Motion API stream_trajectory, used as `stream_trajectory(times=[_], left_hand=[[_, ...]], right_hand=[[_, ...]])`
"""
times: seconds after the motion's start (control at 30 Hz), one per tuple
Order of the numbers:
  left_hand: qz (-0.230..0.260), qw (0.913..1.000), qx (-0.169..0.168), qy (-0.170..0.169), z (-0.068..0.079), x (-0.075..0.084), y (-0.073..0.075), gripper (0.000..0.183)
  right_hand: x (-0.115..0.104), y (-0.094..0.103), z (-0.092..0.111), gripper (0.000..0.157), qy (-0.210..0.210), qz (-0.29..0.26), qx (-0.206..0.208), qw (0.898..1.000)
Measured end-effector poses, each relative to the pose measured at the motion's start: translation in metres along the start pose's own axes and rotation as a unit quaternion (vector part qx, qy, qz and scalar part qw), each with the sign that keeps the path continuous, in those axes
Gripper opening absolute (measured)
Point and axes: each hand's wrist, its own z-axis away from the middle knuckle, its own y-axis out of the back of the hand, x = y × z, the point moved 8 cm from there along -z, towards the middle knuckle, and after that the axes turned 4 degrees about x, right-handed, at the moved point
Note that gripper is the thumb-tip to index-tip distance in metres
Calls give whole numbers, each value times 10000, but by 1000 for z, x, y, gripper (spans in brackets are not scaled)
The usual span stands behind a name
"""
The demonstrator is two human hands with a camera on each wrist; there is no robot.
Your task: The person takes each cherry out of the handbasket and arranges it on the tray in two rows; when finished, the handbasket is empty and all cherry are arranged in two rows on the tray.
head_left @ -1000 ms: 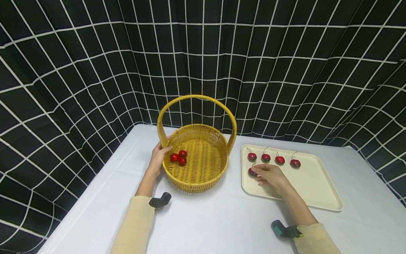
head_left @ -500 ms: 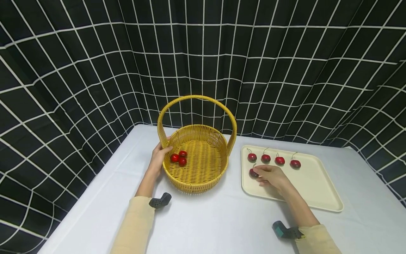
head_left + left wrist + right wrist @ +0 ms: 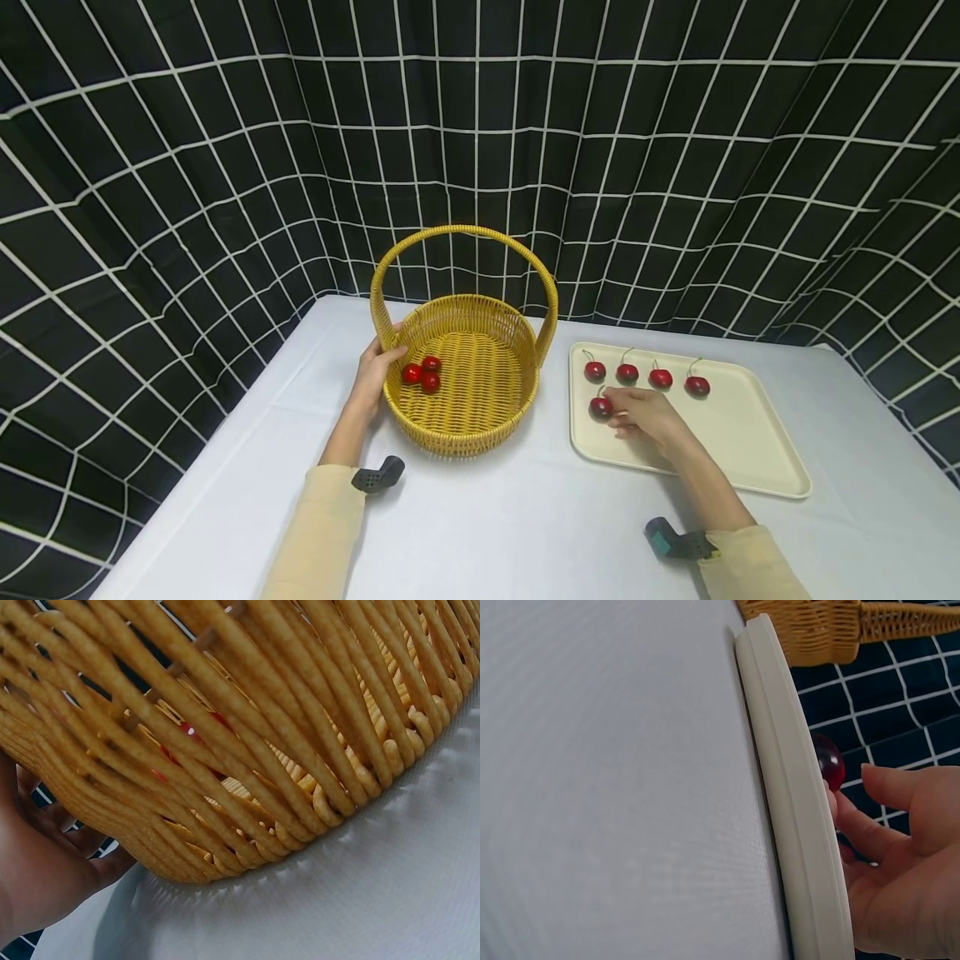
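A yellow wicker basket (image 3: 463,433) with a tall arched handle stands on the white table, three red cherries (image 3: 430,382) lying at its left inside. At its left side my left hand (image 3: 369,371) grips the rim, thumb over the inside; in the left wrist view other fingers lie behind the weave. On the cream tray (image 3: 750,433), a dark red cherry (image 3: 601,407) rests beside the fingertips of my right hand (image 3: 648,417). The right wrist view shows the thumb apart from that cherry (image 3: 829,761), a finger close against it.
Several stemmed cherries, among them the rightmost cherry (image 3: 697,386), line the tray's far side. A black curtain (image 3: 480,150) with white grid lines hangs behind the table (image 3: 480,525). White tabletop separates basket and tray.
My right fingers have parted from the cherry and drawn slightly right, showing more of it. The cherry sits a touch further right. My left hand keeps its grip on the basket.
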Motion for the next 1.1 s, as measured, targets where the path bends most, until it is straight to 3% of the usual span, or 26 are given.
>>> stream_trajectory(times=[0.1, 0.4, 0.73, 1.1], left_hand=[[30, 10000, 3, 20, -4, -4, 1, 51], [191, 9998, 37, -59, -21, -25, 6, 50], [188, 9997, 121, -70, -23, -26, 6, 53], [230, 9996, 129, -30, -24, -26, 6, 53]], right_hand=[[-1, 1, 0, 61, 8, -10, -67, 10000], [0, -3, -2, 52, -115, 67, 65, 9999], [1, -3, -2, 52, -129, 26, 120, 9998], [4, 5, -2, 51, -180, -476, 100, 9987]])
